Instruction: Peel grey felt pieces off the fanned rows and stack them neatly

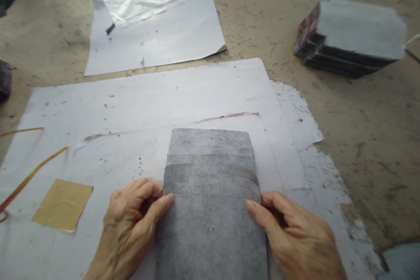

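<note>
A grey, fabric-like piece (211, 210) lies lengthwise at the bottom centre, with several overlapping layered edges across its upper part. Its near end runs out of view. My left hand (133, 223) pinches its left edge, thumb on top and fingers curled at the side. On the opposite edge, my right hand (292, 236) grips in the same way, its thumb on the grey surface. White paper sheets (131, 109) lie beneath the piece and both hands.
A tan square (64, 205) and an orange strip (33, 177) lie at the left. Toward the back right stands a stacked block (359, 30) with a pale top and dark sides. More sheets (164, 35) lie farther back on the brown table (262, 22).
</note>
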Action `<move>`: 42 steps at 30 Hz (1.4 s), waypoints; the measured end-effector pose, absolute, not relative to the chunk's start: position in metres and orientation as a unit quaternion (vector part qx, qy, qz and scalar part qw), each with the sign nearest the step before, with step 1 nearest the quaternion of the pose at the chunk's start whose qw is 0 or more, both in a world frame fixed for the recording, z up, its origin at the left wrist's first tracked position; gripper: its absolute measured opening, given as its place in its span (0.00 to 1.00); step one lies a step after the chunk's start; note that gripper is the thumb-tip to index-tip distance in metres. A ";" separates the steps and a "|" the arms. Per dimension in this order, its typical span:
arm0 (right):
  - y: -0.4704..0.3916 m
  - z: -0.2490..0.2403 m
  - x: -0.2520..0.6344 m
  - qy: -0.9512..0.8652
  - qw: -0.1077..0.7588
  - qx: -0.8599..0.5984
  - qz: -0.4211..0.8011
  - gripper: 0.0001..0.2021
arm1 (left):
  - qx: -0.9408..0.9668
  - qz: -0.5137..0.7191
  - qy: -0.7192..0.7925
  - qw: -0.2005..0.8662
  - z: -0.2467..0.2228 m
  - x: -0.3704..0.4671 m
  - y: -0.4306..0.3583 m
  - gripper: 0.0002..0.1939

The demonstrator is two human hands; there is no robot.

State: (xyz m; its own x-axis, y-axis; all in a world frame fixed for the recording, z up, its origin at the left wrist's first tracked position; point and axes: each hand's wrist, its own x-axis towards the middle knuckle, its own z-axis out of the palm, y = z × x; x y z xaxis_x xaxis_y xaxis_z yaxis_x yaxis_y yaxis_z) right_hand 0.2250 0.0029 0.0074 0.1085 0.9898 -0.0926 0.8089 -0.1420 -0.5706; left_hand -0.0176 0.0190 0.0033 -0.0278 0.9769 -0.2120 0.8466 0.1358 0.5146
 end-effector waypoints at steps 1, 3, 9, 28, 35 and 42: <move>0.003 0.008 0.225 -0.624 0.191 -0.720 0.235 0.13 | 0.634 0.123 0.711 0.278 0.004 -0.017 0.020 0.17; 0.004 0.008 0.225 -0.625 0.187 -0.719 0.241 0.13 | 0.606 0.122 0.720 0.316 0.005 -0.016 0.021 0.17; 0.007 0.008 0.226 -0.633 0.187 -0.712 0.240 0.13 | 0.593 0.121 0.723 0.333 0.009 -0.014 0.022 0.18; 0.007 0.006 0.206 -0.749 0.190 -0.635 -0.028 0.34 | 0.808 0.148 0.570 0.032 0.000 0.009 0.016 0.36; 0.006 -0.023 0.192 -0.802 0.117 -0.586 0.013 0.29 | 0.874 0.039 0.485 0.019 -0.024 0.021 0.028 0.40; 0.020 -0.008 0.203 -0.759 0.246 -0.603 -0.007 0.15 | 0.865 0.108 0.488 0.030 -0.018 0.013 0.032 0.30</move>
